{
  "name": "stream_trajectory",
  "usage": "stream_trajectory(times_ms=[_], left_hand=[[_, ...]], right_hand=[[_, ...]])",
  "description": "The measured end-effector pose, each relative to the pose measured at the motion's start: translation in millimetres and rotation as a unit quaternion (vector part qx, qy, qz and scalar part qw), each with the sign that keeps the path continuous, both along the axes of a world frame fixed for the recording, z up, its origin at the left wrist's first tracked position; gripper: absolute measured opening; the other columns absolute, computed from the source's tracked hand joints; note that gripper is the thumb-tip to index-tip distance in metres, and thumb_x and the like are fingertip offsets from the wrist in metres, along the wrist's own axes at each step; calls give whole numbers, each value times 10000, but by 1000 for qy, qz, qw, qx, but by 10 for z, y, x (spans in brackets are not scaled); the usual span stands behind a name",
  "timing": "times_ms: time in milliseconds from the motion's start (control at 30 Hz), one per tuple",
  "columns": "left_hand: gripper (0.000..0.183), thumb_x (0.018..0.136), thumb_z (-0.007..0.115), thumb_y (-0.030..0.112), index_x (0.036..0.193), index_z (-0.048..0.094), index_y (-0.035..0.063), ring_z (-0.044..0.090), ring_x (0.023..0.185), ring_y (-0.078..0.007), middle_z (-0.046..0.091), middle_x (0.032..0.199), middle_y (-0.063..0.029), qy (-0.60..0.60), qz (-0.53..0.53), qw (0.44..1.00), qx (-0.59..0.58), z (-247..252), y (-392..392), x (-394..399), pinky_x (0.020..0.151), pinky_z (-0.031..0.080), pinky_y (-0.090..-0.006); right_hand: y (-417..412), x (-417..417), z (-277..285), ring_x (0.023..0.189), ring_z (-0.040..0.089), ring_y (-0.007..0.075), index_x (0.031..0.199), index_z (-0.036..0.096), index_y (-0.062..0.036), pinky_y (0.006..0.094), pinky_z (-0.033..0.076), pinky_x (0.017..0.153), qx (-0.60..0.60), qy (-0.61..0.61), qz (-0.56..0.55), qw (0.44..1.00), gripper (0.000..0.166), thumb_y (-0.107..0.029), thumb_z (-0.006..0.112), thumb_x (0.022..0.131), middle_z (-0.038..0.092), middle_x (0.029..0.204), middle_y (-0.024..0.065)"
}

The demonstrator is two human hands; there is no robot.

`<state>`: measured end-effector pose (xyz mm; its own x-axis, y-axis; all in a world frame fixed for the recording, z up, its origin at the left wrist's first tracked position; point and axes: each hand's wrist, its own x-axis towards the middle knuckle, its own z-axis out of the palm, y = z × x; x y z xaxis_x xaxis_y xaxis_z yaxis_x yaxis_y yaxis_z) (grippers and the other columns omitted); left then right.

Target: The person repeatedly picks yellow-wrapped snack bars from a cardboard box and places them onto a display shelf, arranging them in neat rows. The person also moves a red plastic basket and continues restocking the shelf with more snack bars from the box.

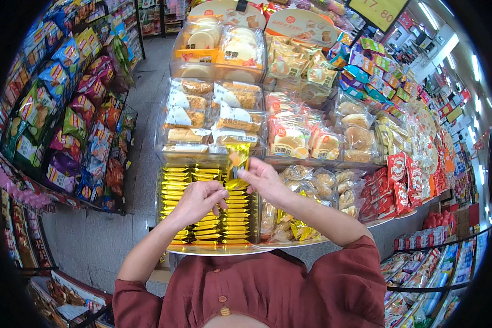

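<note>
My right hand (266, 180) pinches a shiny yellow snack packet (237, 158) by its lower right side, holding it upright. The packet hangs above a clear plastic bin (254, 221) at the front of the display. Matching yellow packets (234, 223) stand on edge in this bin, stacked in several tight columns. Over the left and middle columns hovers my left hand (200, 201), its fingers loosely bent and apart, with nothing visible in them. It is close to the held packet's lower end; whether it touches anything below cannot be made out.
Behind the bin rise tiers of wrapped bread rolls (238, 117) and round cakes (205, 41). Bagged buns (324, 184) and red packets (397, 176) lie to the right. A snack-bag rack (82, 127) stands left across a grey floor aisle (147, 82). A price sign (377, 12) hangs upper right.
</note>
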<state>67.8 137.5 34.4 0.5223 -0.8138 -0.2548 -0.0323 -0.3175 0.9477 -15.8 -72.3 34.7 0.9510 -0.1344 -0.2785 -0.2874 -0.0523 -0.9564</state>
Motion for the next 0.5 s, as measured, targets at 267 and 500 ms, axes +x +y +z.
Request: stream_trajectory(times_ms=[267, 500], left_hand=[[108, 969, 616, 47, 984, 690, -30, 661, 705, -89, 706, 828, -60, -135, 267, 946, -126, 125, 760, -592, 602, 516, -226], [101, 941, 660, 61, 985, 699, -20, 647, 693, -82, 714, 814, -56, -149, 299, 938, -86, -52, 796, -798, 626, 510, -235]], right_hand=[[-26, 147, -571, 676, 665, 248, 1184, 577, -21, 370, 535, 591, -296, -93, 80, 947, 267, -169, 625, 967, 677, 873, 119], [394, 260, -1111, 861, 648, 434, 1097, 561, -29, 512, 538, 703, -484, -135, 198, 842, 213, -124, 637, 922, 633, 1041, 217]])
